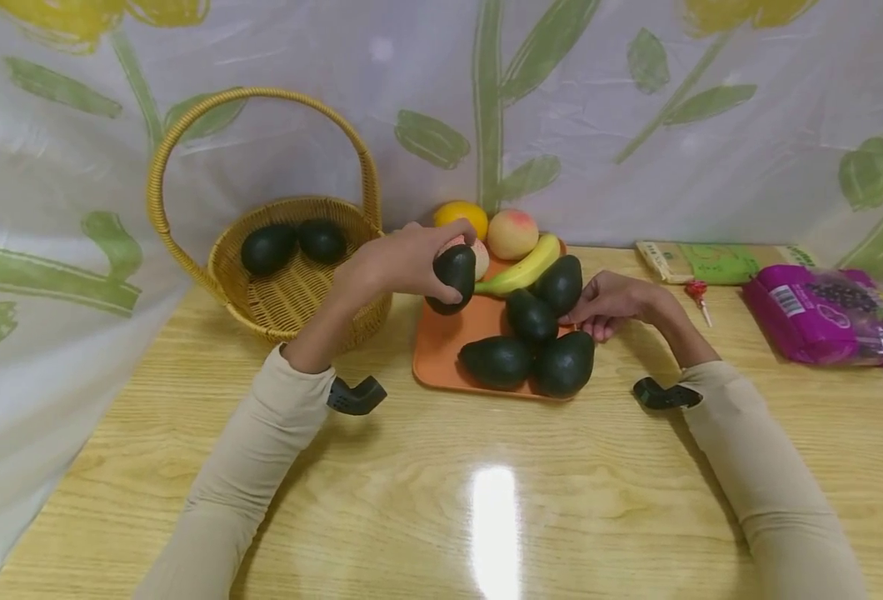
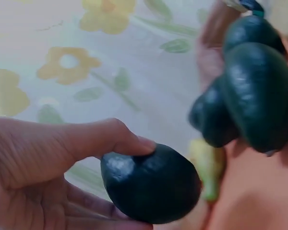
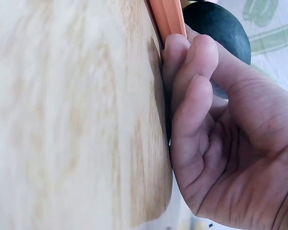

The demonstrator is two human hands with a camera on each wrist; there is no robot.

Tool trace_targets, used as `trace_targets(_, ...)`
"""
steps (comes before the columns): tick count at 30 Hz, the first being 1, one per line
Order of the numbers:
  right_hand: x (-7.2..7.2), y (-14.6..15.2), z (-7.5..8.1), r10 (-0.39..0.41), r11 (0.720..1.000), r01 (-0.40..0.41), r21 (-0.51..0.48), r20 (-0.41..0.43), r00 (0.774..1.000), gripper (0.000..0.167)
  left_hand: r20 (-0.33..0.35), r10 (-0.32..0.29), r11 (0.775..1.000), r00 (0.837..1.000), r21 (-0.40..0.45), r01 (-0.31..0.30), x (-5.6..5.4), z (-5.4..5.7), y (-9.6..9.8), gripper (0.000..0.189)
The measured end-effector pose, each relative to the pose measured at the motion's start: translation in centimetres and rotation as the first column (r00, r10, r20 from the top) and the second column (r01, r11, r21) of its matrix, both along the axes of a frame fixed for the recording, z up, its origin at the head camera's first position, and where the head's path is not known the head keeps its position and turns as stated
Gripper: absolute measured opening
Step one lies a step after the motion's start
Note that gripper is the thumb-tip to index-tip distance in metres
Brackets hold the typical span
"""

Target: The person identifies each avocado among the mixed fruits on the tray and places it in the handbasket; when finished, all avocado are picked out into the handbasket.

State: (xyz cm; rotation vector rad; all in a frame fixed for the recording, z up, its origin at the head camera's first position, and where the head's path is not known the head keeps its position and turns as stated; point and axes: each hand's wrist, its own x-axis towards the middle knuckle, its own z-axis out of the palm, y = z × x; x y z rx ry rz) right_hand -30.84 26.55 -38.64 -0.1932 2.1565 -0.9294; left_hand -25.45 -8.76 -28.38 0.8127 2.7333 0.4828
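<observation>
My left hand [image 1: 400, 260] grips a dark green avocado [image 1: 452, 282] above the left part of an orange tray [image 1: 441, 354]. In the left wrist view the thumb presses on top of this avocado [image 2: 151, 189], with fingers beneath. At the tray's right edge, my right hand [image 1: 616, 302] pinches the rim, its curled fingertips [image 3: 201, 52] against the orange plastic. Several more avocados [image 1: 496, 362] lie on the tray's right and front. Behind them are a banana [image 1: 524, 271], a peach [image 1: 513, 234] and a yellow-orange fruit [image 1: 460, 215]. A pinkish fruit [image 1: 481, 260] is partly hidden behind the left hand.
A wicker basket [image 1: 302, 312] with a tall handle stands left of the tray, two avocados [image 1: 269, 248] inside. To the right lie a red lollipop [image 1: 697, 290], a purple package [image 1: 816, 321] and a flat green-and-beige packet [image 1: 711, 262]. A flowered curtain [image 1: 576, 167] hangs behind the table.
</observation>
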Motion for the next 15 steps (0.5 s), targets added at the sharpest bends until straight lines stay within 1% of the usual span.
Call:
trace_targets(4,0.0,0.0,0.1,0.003,1.000,-0.003,-0.006,0.000,1.000,0.030,-0.005,0.072,0.997,0.997,-0.038,-0.072,0.7,1.7,-1.4,0.070)
trace_targets(6,-0.1,0.0,0.1,0.006,1.000,-0.006,-0.009,0.003,1.000,0.030,-0.013,0.098,0.995,0.995,-0.035,-0.099,0.9,2.4,-2.3,0.070)
trace_targets(12,-0.1,0.1,0.0,-0.004,1.000,0.004,-0.003,-0.007,1.000,0.029,-0.042,0.150,0.988,0.988,-0.027,-0.151,1.7,4.4,-5.3,0.066)
trace_targets(15,-0.1,0.1,-0.1,-0.005,1.000,0.005,-0.005,-0.001,1.000,0.028,-0.032,0.171,0.984,0.985,-0.051,-0.172,1.7,5.0,-7.1,0.068)
